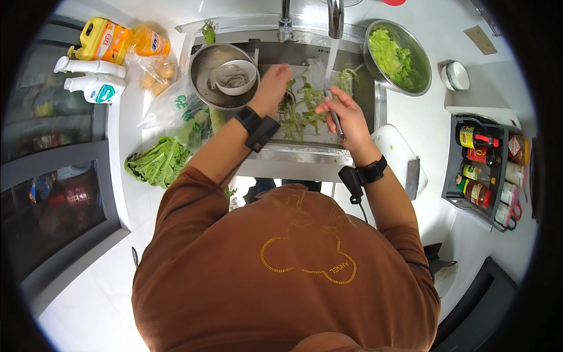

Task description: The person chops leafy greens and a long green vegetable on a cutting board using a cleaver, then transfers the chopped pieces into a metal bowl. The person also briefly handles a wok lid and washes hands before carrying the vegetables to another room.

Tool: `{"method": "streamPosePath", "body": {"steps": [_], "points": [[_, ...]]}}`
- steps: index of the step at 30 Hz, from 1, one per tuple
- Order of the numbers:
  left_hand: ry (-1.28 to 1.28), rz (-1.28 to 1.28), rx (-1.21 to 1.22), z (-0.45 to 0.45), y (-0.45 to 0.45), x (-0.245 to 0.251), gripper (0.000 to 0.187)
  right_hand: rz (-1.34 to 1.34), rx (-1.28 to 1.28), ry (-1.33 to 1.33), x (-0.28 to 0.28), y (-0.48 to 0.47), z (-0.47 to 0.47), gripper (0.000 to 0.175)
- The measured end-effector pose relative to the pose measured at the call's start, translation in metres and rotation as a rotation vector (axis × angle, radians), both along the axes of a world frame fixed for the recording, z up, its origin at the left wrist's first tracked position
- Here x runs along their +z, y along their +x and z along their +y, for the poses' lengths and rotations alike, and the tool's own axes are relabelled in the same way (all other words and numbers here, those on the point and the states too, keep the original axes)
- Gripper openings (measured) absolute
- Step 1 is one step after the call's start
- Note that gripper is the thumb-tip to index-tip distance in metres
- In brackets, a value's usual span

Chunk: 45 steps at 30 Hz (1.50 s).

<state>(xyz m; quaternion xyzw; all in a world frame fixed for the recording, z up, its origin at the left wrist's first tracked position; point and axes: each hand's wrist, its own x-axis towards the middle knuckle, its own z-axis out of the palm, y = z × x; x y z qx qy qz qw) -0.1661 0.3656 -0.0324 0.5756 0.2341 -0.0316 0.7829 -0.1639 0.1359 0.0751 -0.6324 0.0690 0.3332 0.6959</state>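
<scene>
My right hand grips the metal handle of a slim kitchen tool, likely a peeler, with its head at the stream of running water. My left hand is over the sink, beside a steel basin; its fingers are blurred, and I cannot tell whether anything is in them. Beneath both hands, green vegetable peelings lie scattered in the steel sink. The steel basin at the sink's left holds a white bowl with a greyish item in it.
A steel bowl of torn lettuce sits right of the faucet. A cleaver lies on a white cutting board. Leafy lettuce, bagged potatoes and cleaning bottles are at left. A condiment rack stands at right.
</scene>
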Motion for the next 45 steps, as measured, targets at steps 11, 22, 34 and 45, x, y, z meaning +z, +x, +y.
{"method": "streamPosePath", "body": {"steps": [11, 22, 34, 45], "points": [[-1.016, 0.198, 0.03, -0.076, 0.013, 0.002, 0.052, -1.244, 0.407, -1.046, 0.002, -0.018, -0.032, 0.045], [-1.125, 0.093, -0.049, -0.098, 0.067, 0.014, 0.024, -1.215, 0.197, -0.993, 0.031, -0.03, -0.054, 0.04], [-0.838, 0.094, 0.049, -0.065, 0.041, 0.01, 0.022, -1.067, 0.274, -0.84, 0.024, -0.017, -0.05, 0.055], [-1.085, 0.079, -0.036, -0.126, 0.044, 0.033, 0.016, -0.838, -0.124, -0.153, 0.07, -0.012, -0.085, 0.034]]}}
